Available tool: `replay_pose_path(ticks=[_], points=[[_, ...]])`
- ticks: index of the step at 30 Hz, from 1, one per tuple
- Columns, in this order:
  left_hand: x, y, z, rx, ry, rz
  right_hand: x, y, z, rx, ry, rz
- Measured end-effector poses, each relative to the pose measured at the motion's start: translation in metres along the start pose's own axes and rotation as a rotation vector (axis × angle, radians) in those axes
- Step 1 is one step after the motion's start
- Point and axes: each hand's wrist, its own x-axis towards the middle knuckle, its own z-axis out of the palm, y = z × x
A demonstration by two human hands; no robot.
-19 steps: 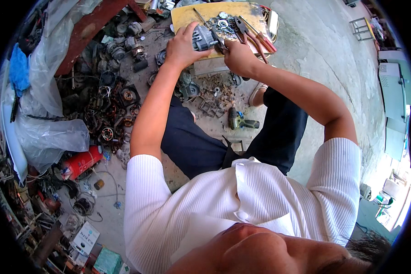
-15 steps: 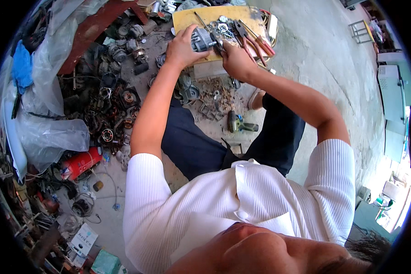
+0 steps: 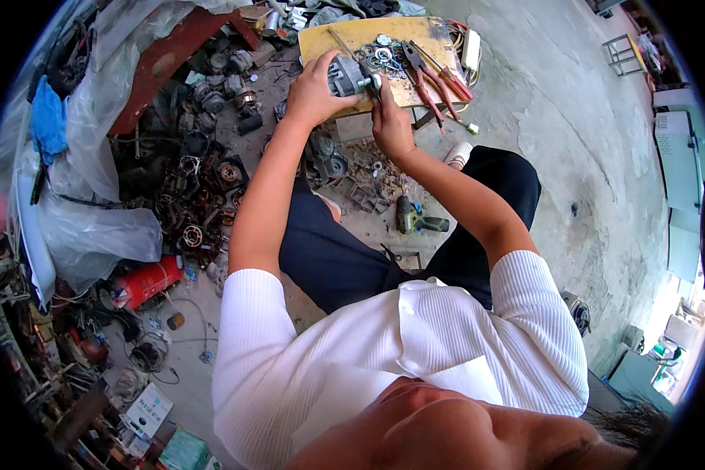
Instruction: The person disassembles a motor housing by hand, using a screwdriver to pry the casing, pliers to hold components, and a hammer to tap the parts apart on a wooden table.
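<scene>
Over the near left part of a yellow-topped bench [image 3: 321, 36], my left hand [image 3: 313, 94] is closed round a grey ribbed metal motor housing [image 3: 343, 77]. At the housing's right end, where a short shiny shaft shows, my right hand [image 3: 391, 121] is closed on a dark tool [image 3: 424, 120]. Part of this tool juts out to the right below my fingers; its kind cannot be made out. Right of my hands lie pliers [image 3: 420, 72] with red handles and a red-handled screwdriver [image 3: 453, 81]. Several small rings and washers [image 3: 381, 56] sit behind the housing.
A green and black cordless drill [image 3: 417, 217] rests on the floor between my legs, near metal scraps [image 3: 366, 196]. Heaps of motor parts [image 3: 200, 184] cover the left floor. Farther left are a red cylinder [image 3: 147, 282] and plastic sheeting [image 3: 94, 239]. A power strip [image 3: 471, 50] lies at the bench's right edge.
My right elbow has dropped inward, and my right hand has turned more upright at the shaft end. My left hand still holds the housing. My right knee has shifted outward.
</scene>
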Motion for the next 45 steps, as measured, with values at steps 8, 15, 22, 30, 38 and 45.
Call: replay_pose_path(ticks=[8,15,22,30,38,45], points=[[0.0,-0.002,0.007,-0.036,0.028,-0.027,0.058,-0.013,-0.063,-0.083,-0.625,0.156],[0.001,0.01,0.002,0.015,-0.013,-0.044,0.168,-0.071,-0.068,-0.036,-1.213,1.126],[-0.002,0.0,0.002,0.031,0.008,-0.025,0.131,-0.078,-0.064,-0.435,-1.183,0.406],[-0.001,0.003,0.002,-0.032,0.036,-0.021,0.019,-0.015,-0.038,-0.147,-0.286,0.032],[0.0,0.005,0.004,-0.04,0.021,-0.023,0.0,0.0,-0.015,-0.105,-0.13,0.04],[-0.006,0.004,-0.004,-0.022,0.015,-0.073,0.109,-0.07,-0.085,-0.165,-1.114,0.438]])
